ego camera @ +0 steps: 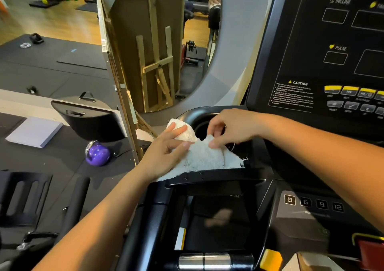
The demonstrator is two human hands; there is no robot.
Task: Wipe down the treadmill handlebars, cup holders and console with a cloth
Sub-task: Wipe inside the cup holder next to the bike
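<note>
Two hands at the dark console (311,52), white cloth (205,156) draped on the ledge by the cup holder (202,128), soft, light, floppy terry, probably best bunched mid-cloth; left hand (166,152) palm down, fingers curled over a wad, right hand (230,128) arched, pinching a fold.

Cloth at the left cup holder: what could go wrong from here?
1. The cloth is bunched between the left hand and the right hand, which only pinches an edge; it may slip into the cup holder or skim just the rim.
2. The right forearm crosses above the number keys; a sweep might press them.
</note>
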